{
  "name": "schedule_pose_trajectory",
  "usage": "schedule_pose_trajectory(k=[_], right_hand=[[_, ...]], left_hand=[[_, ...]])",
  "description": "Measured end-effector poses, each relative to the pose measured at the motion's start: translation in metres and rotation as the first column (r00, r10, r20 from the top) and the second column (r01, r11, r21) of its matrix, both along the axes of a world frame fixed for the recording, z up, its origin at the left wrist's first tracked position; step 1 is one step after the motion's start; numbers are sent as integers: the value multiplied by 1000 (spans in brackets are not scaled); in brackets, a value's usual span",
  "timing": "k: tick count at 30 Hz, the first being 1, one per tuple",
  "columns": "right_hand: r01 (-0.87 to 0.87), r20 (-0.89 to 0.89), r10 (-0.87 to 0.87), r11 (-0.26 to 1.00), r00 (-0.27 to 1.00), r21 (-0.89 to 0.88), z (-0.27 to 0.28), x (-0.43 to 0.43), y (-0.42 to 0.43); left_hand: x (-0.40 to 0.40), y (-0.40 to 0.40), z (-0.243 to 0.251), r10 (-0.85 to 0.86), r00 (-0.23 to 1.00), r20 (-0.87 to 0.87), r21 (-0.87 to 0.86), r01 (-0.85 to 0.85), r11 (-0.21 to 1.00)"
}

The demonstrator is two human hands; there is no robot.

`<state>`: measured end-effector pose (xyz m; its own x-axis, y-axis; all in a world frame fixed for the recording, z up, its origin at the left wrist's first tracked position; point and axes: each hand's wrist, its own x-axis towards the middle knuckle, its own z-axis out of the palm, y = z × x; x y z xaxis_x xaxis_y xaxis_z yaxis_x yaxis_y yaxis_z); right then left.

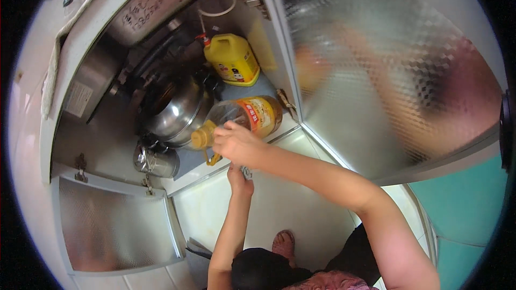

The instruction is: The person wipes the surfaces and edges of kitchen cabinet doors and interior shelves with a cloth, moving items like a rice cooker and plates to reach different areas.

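Observation:
A large clear plastic bottle of yellow oil point(264, 117) with a yellow cap point(199, 138) is tilted at the cabinet's front edge, its cap pointing left. My right hand point(238, 143) grips it near the neck, beside the yellow handle point(212, 158). Just below, my left hand point(240, 179) is closed around a small crumpled grey-and-white thing point(246, 172), probably a cloth; most of it is hidden. Behind the bottle's neck sits a shiny steel pot point(177, 112) on the grey cabinet floor.
A yellow pump jug point(234, 60) stands at the back right of the cabinet. A metal-and-glass jar point(155, 162) is at the front left. Cabinet doors stand open at left point(121, 225) and right point(387, 88). A dark drain hose point(151, 58) runs behind the pot.

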<state>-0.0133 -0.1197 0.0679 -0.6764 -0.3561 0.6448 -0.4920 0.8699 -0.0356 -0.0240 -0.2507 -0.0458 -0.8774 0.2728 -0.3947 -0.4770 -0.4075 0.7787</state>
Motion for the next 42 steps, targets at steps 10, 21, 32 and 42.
schedule_pose_trajectory(k=[10, 21, 32, 42], right_hand=[[15, -37, -11, 995, 999, 103, 45, -26, 13], [120, -21, -120, 946, 993, 301, 67, -47, 57], [489, 56, -487, 871, 871, -37, -4, -56, 90], [475, 228, -428, 850, 875, -226, -4, -21, 55]], left_hand=[[-12, 60, -4, 192, 978, 86, 229, -207, 951], [-15, 97, 24, 50, 999, 11, 161, -51, 986], [-28, 39, 28, -14, 991, -132, -139, -4, 990], [-93, 78, 84, 71, 991, -116, -1, -72, 997]])
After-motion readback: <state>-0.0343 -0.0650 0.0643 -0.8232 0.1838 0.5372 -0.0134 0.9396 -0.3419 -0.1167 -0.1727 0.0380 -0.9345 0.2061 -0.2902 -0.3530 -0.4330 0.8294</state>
